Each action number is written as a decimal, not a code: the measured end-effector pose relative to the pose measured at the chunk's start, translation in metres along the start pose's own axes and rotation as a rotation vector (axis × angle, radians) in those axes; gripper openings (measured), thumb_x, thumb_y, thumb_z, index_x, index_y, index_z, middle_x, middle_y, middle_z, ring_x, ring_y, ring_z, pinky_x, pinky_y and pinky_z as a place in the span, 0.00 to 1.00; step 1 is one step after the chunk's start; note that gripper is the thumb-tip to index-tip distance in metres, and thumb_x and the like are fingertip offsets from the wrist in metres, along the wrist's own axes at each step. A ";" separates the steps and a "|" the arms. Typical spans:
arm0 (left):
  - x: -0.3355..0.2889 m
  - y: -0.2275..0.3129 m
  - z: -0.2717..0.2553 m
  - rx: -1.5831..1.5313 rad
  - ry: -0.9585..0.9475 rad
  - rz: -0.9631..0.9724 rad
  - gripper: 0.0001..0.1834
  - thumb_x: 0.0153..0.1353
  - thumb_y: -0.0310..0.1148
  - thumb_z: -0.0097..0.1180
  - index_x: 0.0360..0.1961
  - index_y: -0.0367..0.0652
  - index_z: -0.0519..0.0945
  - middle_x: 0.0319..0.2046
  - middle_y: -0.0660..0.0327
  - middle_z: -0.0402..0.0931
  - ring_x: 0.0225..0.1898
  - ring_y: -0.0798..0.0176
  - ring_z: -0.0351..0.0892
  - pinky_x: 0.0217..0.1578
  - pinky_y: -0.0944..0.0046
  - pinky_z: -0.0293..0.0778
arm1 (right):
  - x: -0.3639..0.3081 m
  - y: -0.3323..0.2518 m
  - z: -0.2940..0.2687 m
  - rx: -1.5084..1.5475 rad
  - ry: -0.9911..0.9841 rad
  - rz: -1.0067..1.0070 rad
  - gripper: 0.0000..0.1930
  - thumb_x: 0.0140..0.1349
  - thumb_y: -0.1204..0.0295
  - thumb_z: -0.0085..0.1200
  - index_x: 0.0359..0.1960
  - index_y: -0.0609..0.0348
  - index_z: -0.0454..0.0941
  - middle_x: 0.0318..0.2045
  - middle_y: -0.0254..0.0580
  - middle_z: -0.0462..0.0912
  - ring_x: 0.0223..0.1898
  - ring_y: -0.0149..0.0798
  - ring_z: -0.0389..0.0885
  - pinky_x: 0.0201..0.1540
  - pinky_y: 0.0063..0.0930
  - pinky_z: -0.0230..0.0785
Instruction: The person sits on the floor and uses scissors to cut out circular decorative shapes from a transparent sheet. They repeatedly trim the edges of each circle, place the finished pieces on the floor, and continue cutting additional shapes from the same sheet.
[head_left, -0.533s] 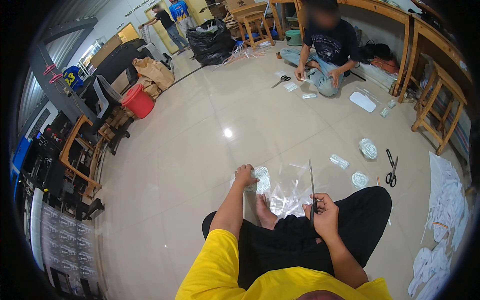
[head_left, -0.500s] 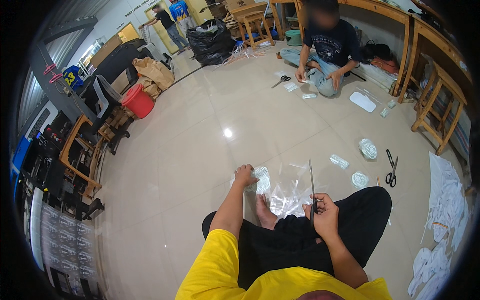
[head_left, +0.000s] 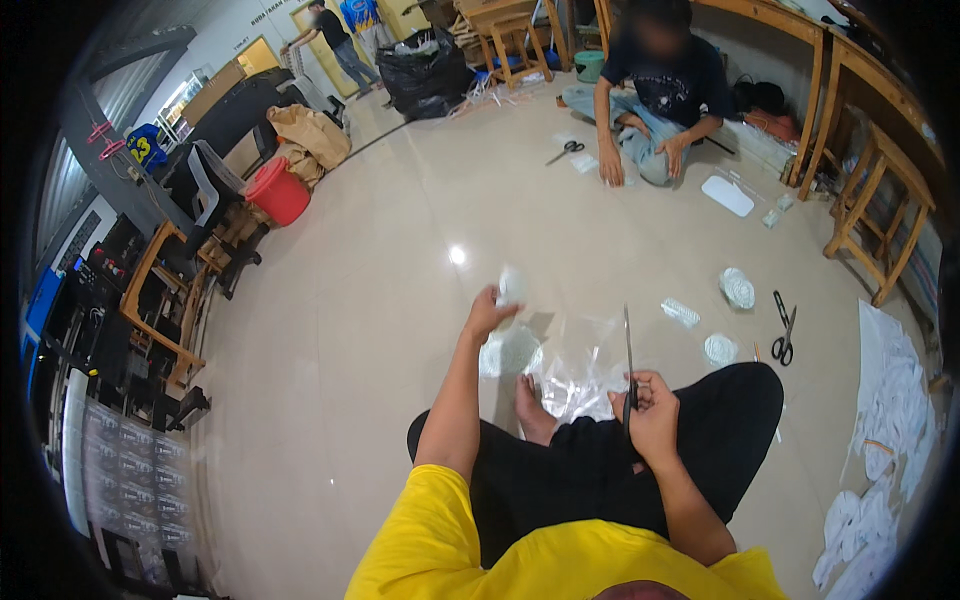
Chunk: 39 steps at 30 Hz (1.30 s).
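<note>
The left hand (head_left: 487, 318) is raised over the floor with a small packet (head_left: 511, 285) at its fingertips (head_left: 500, 303). Just below those fingers a second packet (head_left: 511, 352) lies on the floor, beside the person's bare foot (head_left: 533, 412). To the right of the fingers, a sheet of clear plastic wrap (head_left: 580, 375) spreads between both hands. The right hand (head_left: 650, 410) rests over the right thigh, closed round the handles of scissors (head_left: 628, 365) whose blades point up and away. Further right of its fingers lie three more packets (head_left: 720, 349) (head_left: 681, 312) (head_left: 737, 288) and a second pair of scissors (head_left: 782, 330). Well beyond, another person (head_left: 655, 95) sits on the floor.
</note>
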<state>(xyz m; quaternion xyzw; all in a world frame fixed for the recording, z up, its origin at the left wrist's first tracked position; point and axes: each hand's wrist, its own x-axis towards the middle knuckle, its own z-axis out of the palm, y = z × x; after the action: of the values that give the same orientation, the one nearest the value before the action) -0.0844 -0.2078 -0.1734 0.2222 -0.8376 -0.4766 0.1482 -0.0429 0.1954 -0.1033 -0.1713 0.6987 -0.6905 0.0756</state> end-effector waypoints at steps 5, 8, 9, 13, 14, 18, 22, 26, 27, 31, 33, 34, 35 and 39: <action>-0.055 0.164 0.038 -0.891 -0.108 0.096 0.23 0.60 0.30 0.71 0.55 0.38 0.77 0.45 0.65 0.81 0.44 0.72 0.78 0.50 0.67 0.74 | 0.020 -0.019 0.002 0.153 0.074 0.009 0.21 0.60 0.78 0.69 0.53 0.67 0.74 0.30 0.40 0.86 0.34 0.24 0.82 0.37 0.19 0.74; -0.119 0.203 0.046 -0.890 -0.112 0.083 0.23 0.60 0.28 0.71 0.54 0.37 0.77 0.45 0.66 0.82 0.45 0.72 0.78 0.50 0.67 0.74 | 0.032 -0.052 0.016 0.277 0.064 -0.058 0.23 0.61 0.78 0.68 0.55 0.66 0.73 0.34 0.42 0.87 0.37 0.26 0.83 0.41 0.19 0.74; -0.135 0.208 0.050 -0.861 -0.109 0.068 0.24 0.59 0.26 0.71 0.55 0.37 0.77 0.46 0.64 0.82 0.46 0.71 0.80 0.50 0.67 0.75 | 0.038 -0.061 0.018 0.309 0.058 -0.049 0.23 0.61 0.78 0.68 0.56 0.66 0.73 0.35 0.43 0.87 0.37 0.26 0.83 0.41 0.19 0.74; -0.173 0.213 0.061 -0.886 -0.118 0.083 0.25 0.59 0.25 0.71 0.56 0.36 0.76 0.48 0.61 0.83 0.48 0.69 0.81 0.52 0.68 0.76 | 0.061 -0.076 0.021 0.451 -0.023 0.056 0.21 0.61 0.78 0.68 0.54 0.66 0.74 0.34 0.43 0.86 0.35 0.27 0.83 0.38 0.18 0.75; -0.176 0.211 0.060 -0.888 -0.136 0.073 0.24 0.60 0.26 0.70 0.56 0.36 0.76 0.47 0.60 0.83 0.48 0.69 0.81 0.51 0.68 0.77 | 0.065 -0.078 0.023 0.478 -0.048 0.085 0.21 0.61 0.78 0.68 0.54 0.66 0.74 0.34 0.43 0.86 0.35 0.27 0.84 0.37 0.18 0.74; -0.173 0.202 0.045 -1.023 -0.260 -0.047 0.20 0.65 0.27 0.65 0.56 0.35 0.77 0.47 0.57 0.84 0.46 0.68 0.83 0.48 0.66 0.80 | 0.071 -0.087 0.026 0.380 -0.054 0.085 0.20 0.60 0.79 0.68 0.53 0.66 0.75 0.32 0.42 0.86 0.34 0.26 0.83 0.35 0.16 0.73; -0.172 0.201 0.030 -1.133 -0.337 -0.110 0.17 0.70 0.28 0.59 0.57 0.34 0.77 0.45 0.56 0.84 0.43 0.67 0.85 0.45 0.65 0.82 | 0.084 -0.089 0.030 0.296 -0.073 -0.015 0.20 0.60 0.79 0.68 0.53 0.66 0.75 0.31 0.40 0.86 0.33 0.25 0.83 0.35 0.15 0.73; -0.173 0.203 0.030 -1.153 -0.287 -0.103 0.18 0.70 0.28 0.58 0.59 0.34 0.75 0.44 0.55 0.85 0.42 0.67 0.86 0.43 0.65 0.84 | 0.087 -0.093 0.030 0.234 -0.069 -0.021 0.20 0.61 0.77 0.69 0.53 0.65 0.75 0.30 0.40 0.86 0.32 0.25 0.83 0.34 0.16 0.73; -0.172 0.204 0.031 -1.151 -0.242 -0.089 0.19 0.70 0.28 0.58 0.60 0.34 0.73 0.44 0.55 0.85 0.42 0.68 0.86 0.42 0.65 0.84 | 0.085 -0.092 0.029 0.219 -0.058 -0.011 0.21 0.61 0.76 0.69 0.53 0.65 0.75 0.30 0.40 0.85 0.31 0.26 0.83 0.34 0.17 0.73; -0.170 0.207 0.020 -1.139 -0.053 -0.049 0.23 0.71 0.28 0.57 0.64 0.34 0.68 0.43 0.56 0.85 0.40 0.70 0.86 0.39 0.66 0.85 | 0.050 -0.070 0.021 0.314 -0.142 0.090 0.20 0.63 0.74 0.67 0.53 0.65 0.74 0.30 0.41 0.85 0.28 0.28 0.82 0.32 0.20 0.74; -0.168 0.206 0.020 -1.145 -0.012 -0.022 0.25 0.71 0.28 0.56 0.65 0.34 0.66 0.43 0.56 0.85 0.39 0.70 0.86 0.38 0.67 0.85 | 0.021 -0.064 0.016 0.302 -0.221 0.222 0.19 0.64 0.73 0.66 0.53 0.65 0.74 0.29 0.40 0.84 0.28 0.27 0.82 0.33 0.20 0.75; -0.168 0.206 0.018 -1.153 0.005 -0.016 0.25 0.71 0.28 0.56 0.65 0.33 0.66 0.42 0.56 0.85 0.39 0.70 0.86 0.38 0.67 0.85 | 0.008 -0.059 0.014 0.297 -0.271 0.280 0.19 0.64 0.73 0.66 0.53 0.65 0.74 0.29 0.39 0.84 0.28 0.27 0.82 0.33 0.20 0.75; -0.168 0.206 0.018 -1.161 0.017 -0.013 0.25 0.71 0.28 0.56 0.65 0.33 0.66 0.42 0.56 0.85 0.39 0.71 0.86 0.38 0.67 0.85 | -0.002 -0.053 0.011 0.319 -0.309 0.272 0.19 0.64 0.72 0.66 0.53 0.65 0.74 0.29 0.38 0.83 0.27 0.26 0.82 0.33 0.20 0.74; -0.166 0.203 0.016 -1.125 0.053 -0.008 0.24 0.71 0.28 0.56 0.65 0.33 0.66 0.40 0.56 0.85 0.37 0.71 0.85 0.38 0.67 0.85 | -0.026 -0.042 0.003 0.363 -0.434 0.229 0.19 0.66 0.69 0.64 0.52 0.67 0.73 0.28 0.37 0.81 0.27 0.26 0.79 0.33 0.19 0.74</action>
<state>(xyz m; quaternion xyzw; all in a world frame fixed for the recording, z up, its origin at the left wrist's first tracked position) 0.0035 -0.0203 -0.0122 0.1241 -0.4494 -0.8446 0.2630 -0.0122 0.2015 -0.0648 -0.2187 0.5461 -0.7383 0.3300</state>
